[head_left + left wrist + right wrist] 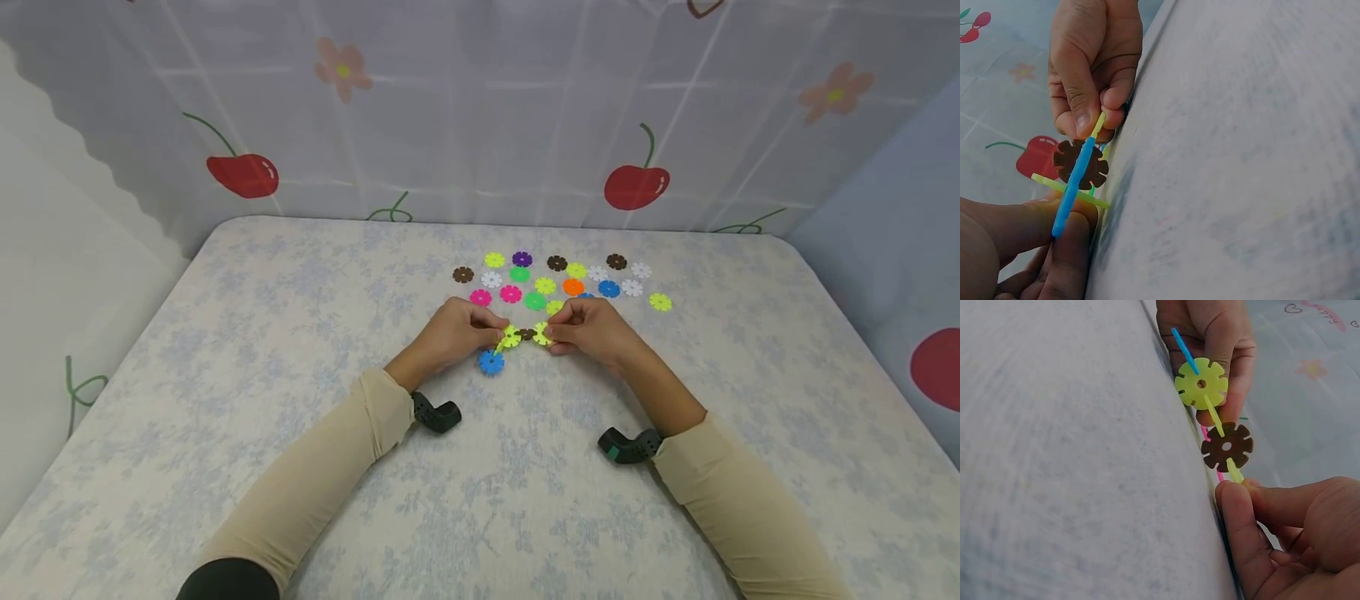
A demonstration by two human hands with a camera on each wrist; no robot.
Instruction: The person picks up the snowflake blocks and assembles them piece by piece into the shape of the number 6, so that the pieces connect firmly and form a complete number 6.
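Between both hands hangs a short chain of notched plastic discs slotted together. My left hand [457,335] pinches it at a yellow disc [512,337] between thumb and fingers. A blue disc [491,362] sticks out below that hand, joined to a yellow disc [1188,390]. Toward the right, a brown disc [1213,449] is linked between yellow ones. At the chain's right end, my right hand [596,333] pinches a yellow disc [1234,470] by its edge, with thumb and fingertips covering part of it. The chain is held close over the table.
Loose discs lie spread on the patterned table cover [525,500] beyond the hands, among them a purple disc [522,259], an orange disc [573,287], a brown disc [462,274] and a yellow disc [660,302]. A cherry-print curtain [465,125] hangs behind the table.
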